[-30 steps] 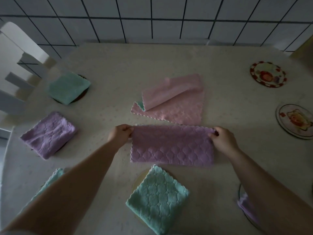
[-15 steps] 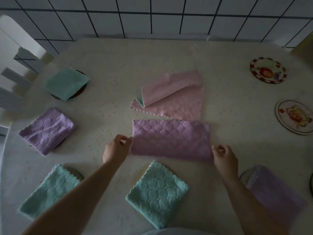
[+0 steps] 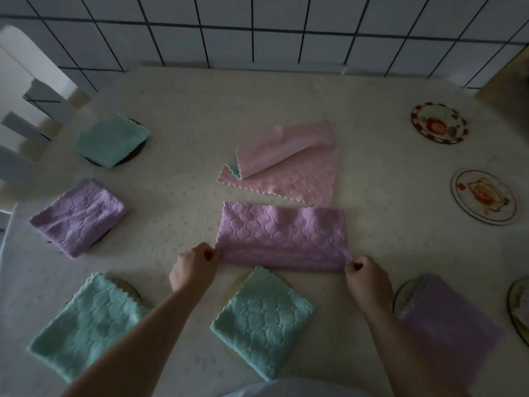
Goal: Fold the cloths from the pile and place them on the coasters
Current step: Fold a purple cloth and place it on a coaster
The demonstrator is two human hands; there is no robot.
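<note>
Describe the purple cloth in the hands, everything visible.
The purple cloth is plush with a quilted scallop pattern and wavy edges, folded into a long rectangle lying flat mid-table. The left hand pinches its near-left corner, the right hand its near-right. Its far edge lies against the pink cloth.

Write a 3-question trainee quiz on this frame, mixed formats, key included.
1. True or false: both hands pinch the near corners of the purple cloth.
2. How many coasters at the right lie fully bare? A) none B) two C) four
3. Fill in: under the pink cloth on the pile peeks a ___ cloth.

Key:
1. True: left hand and right hand each pinch a corner.
2. B: far coaster, near coaster.
3. Teal.
</note>
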